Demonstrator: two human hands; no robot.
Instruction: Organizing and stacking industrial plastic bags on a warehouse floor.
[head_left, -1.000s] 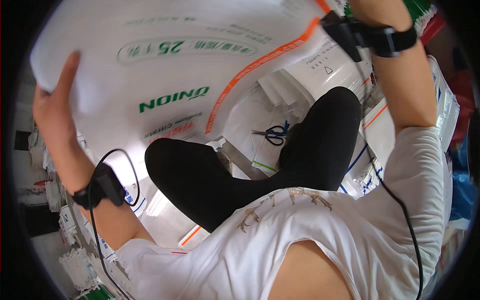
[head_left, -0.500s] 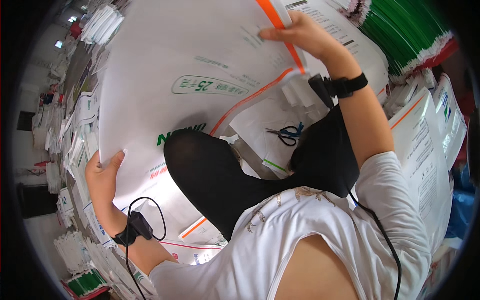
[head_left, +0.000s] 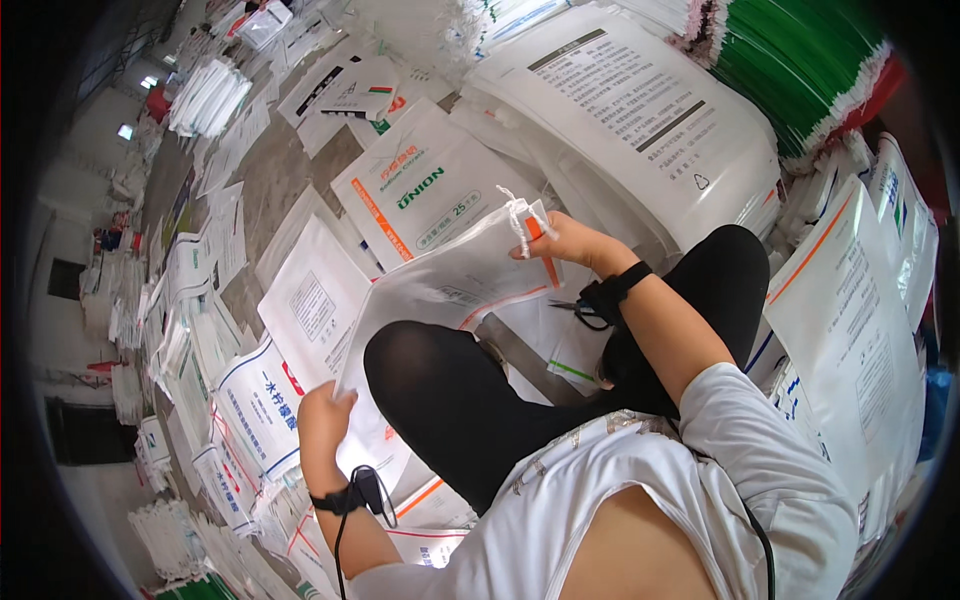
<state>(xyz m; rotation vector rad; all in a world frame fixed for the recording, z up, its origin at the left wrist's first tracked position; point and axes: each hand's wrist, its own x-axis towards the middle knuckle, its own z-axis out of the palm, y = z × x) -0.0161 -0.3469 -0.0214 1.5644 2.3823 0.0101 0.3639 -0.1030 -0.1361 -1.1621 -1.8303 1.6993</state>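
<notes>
I hold a white plastic sack with an orange stripe, stretched between both hands across my raised knee. My left hand is closed on its near left edge, thumb on top. My right hand pinches the far right corner, where a tuft of white stitching thread sticks up beside the fingers. Dark scissors lie near my right wrist, partly hidden by it. Beyond the held sack, another white sack with an orange band and green print lies flat.
A high pile of white sacks with dark print stands ahead right. Behind it rises a stack of green sacks. More white sacks cover the floor to my left. An upright sack leans at my right.
The sack was spread high and wide before me. My right hand has come down and nearer, my left has moved rightward, and the sack now sags lower, uncovering the sacks beyond.
</notes>
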